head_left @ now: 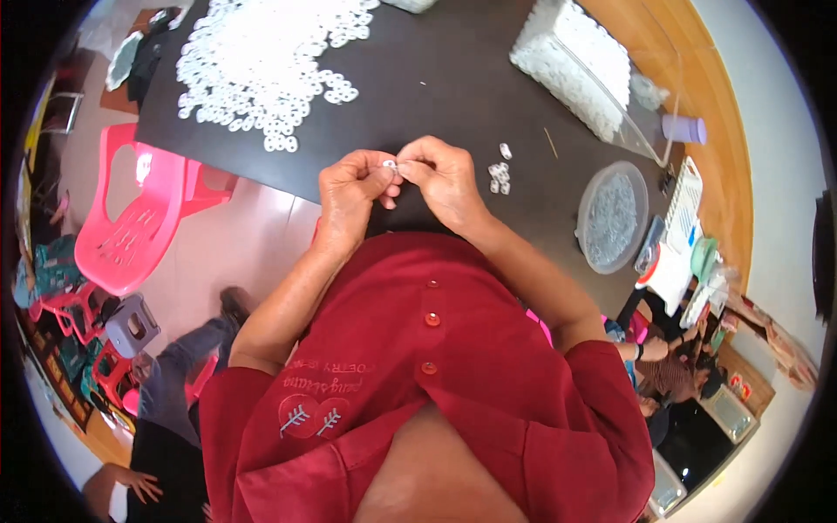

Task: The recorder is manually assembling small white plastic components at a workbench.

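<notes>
Close to the near edge of the dark table, my two hands meet at the fingertips. My left hand pinches a small white plastic piece between thumb and fingers. Against that piece, my right hand is closed in a pinch; whatever lies between its fingertips is too small to make out. A few similar white pieces lie to the right of my right hand. Ahead and to the left spreads a large heap of white oval pieces with holes.
A clear box of white pieces stands far right. Nearer is a round tub of small greyish parts, with a thin stick and a lilac cup nearby. A pink chair stands left; other people sit at both sides.
</notes>
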Demonstrator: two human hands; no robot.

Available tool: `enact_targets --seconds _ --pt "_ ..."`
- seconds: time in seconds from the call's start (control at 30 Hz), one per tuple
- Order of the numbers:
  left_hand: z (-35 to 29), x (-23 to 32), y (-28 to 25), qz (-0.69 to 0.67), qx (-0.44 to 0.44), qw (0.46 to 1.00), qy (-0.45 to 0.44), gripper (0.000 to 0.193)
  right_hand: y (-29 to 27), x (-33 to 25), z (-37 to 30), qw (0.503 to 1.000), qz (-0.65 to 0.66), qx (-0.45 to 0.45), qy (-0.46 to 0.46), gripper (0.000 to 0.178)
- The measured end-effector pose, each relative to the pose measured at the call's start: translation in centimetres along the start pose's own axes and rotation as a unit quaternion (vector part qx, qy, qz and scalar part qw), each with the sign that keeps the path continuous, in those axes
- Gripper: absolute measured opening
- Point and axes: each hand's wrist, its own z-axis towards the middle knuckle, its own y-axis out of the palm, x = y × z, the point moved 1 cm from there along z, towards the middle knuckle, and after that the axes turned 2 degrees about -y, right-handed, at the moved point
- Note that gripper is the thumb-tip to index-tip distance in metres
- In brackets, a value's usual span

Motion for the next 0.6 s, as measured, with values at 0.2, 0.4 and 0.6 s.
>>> enact_targets --seconds 0.2,0.4,0.6 --pt "-0.1 0.8 -2.0 -0.047 0.039 0.998 -0.018 0.007 -1.4 -0.1 2.5 0.98 -0.187 0.063 -0.018 0.012" --pt "-1.0 1.5 -4.4 -0.059 0.078 0.995 0.004 0.009 1.8 1.2 8.3 0.873 -0.416 0.068 -0.246 0.017" --pt "-1.5 1.6 -5.2 -0.099 0.101 0.99 0.01 0.012 4.1 2.9 11.0 0.814 -0.524 0.075 -0.241 0.02"
